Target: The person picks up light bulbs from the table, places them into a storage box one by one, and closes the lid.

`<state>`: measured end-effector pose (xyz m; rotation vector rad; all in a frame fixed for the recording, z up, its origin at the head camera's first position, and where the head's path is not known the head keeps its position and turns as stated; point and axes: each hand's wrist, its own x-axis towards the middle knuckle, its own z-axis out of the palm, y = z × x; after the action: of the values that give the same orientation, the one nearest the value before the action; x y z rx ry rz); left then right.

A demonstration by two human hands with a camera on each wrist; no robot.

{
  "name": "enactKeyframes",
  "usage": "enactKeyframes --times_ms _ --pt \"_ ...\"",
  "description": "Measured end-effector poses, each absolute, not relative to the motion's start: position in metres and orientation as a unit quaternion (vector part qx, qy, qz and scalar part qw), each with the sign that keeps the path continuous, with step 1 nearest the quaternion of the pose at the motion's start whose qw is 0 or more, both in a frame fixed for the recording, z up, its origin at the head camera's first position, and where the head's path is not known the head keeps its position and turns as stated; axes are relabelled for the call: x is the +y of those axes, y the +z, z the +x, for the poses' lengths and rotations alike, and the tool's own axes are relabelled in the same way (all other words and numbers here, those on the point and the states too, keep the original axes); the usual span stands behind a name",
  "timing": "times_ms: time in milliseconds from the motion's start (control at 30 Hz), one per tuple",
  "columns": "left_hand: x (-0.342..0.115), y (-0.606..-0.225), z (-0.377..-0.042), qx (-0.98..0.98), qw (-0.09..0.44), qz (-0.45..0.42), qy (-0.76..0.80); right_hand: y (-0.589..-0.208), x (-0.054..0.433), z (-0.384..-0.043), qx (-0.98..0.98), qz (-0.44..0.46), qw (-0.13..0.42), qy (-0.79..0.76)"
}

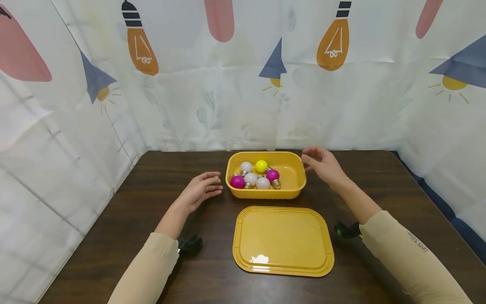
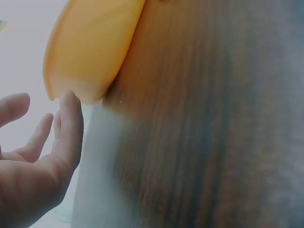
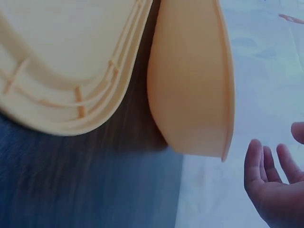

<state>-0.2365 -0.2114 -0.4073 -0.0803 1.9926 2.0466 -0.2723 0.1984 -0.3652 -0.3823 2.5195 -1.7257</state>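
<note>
A yellow bin [image 1: 292, 193] stands toward the back of the table with several small light bulbs inside, such as a yellow bulb [image 1: 261, 166], a magenta bulb [image 1: 237, 182] and a white bulb [image 1: 263, 183]. My left hand [image 1: 202, 190] is just left of the bin, fingers extended toward its side and holding nothing. On the other side, my right hand [image 1: 322, 164] is beside the bin's right end, fingers loosely bent and nothing in them. In the right wrist view a gap shows between that hand [image 3: 278, 185] and the bin wall [image 3: 194, 90].
In front of the bin a yellow lid [image 1: 282, 240] lies flat on the dark wooden table [image 1: 152, 202]. Behind the table hangs a white curtain [image 1: 235, 109] printed with lamps. Each wrist wears a black band [image 1: 190, 243].
</note>
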Motion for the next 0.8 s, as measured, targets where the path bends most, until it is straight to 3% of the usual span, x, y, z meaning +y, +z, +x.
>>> enactKeyframes --times_ms 633,800 --pt "-0.211 -0.402 -0.212 0.689 0.224 -0.008 0.689 -0.379 0.243 -0.242 0.841 -0.098 0.075 -0.528" --pt "-0.211 -0.403 -0.203 0.693 0.243 -0.004 0.678 -0.384 0.250 -0.232 0.851 -0.106 0.108 -0.503"
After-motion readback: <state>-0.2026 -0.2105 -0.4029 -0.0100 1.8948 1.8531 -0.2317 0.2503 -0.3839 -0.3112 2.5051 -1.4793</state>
